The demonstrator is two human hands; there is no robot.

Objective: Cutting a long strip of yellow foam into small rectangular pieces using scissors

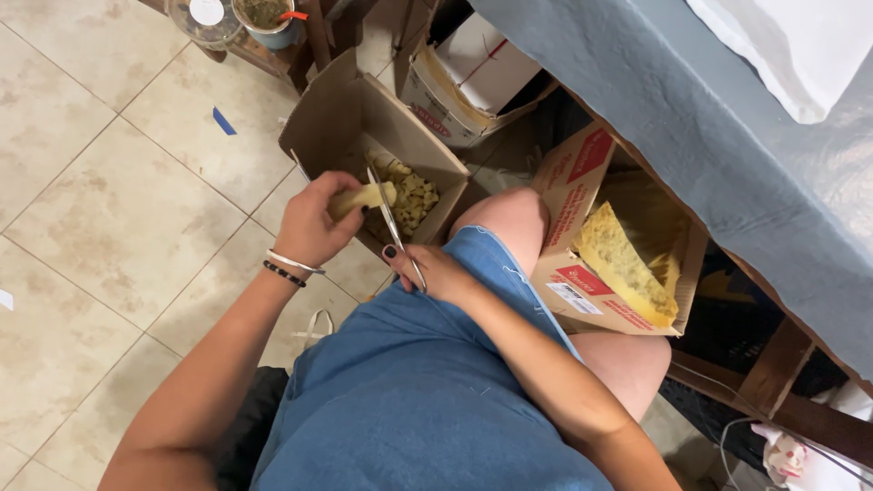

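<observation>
1. Head view: the left hand (309, 223) is closed around a pale yellow foam strip (364, 197), holding it over an open cardboard box (359, 118) on the tiled floor (109, 209).
2. The right hand (435, 271) is clamped on the handles of metal scissors (389, 214); the blades point up towards the strip and lie just beside it, and I cannot tell whether they are parted or shut.
3. Done so far, judging by what lies there: a heap of small yellow foam bits (414, 195) covers the part of the box bottom that shows, so a good deal appears to be cut already.
4. Left, as I judge it: the strip in hand is only a short stub, but a second box (582, 273) beside the right knee holds a large uncut foam slab (623, 264) and more yellow foam behind it.
5. On that showing the cutting looks partly done, with plenty of stock untouched. How full the first box is cannot be told.
</observation>
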